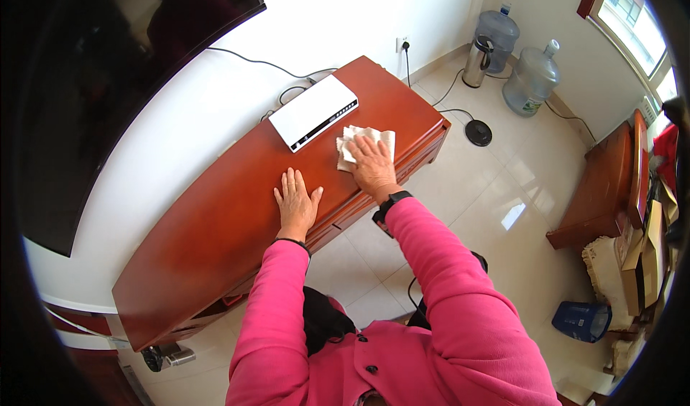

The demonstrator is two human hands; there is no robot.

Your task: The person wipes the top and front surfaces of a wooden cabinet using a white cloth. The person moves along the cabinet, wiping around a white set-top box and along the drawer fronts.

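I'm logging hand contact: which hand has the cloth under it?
The right hand, spread on the white cloth; the left hand rests on the bare cabinet.

Two large water bottles [530,84] beside a steel kettle [475,64] on floor tiles [496,183].
Blue bin [575,321] lower right; dark television [93,90] upper left.

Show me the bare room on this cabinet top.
The glossy red-brown wooden cabinet is bare from the left hand to the left end, and from the flat white box to the right end. Crowded: around that box, the off-white cloth and the right hand on it.
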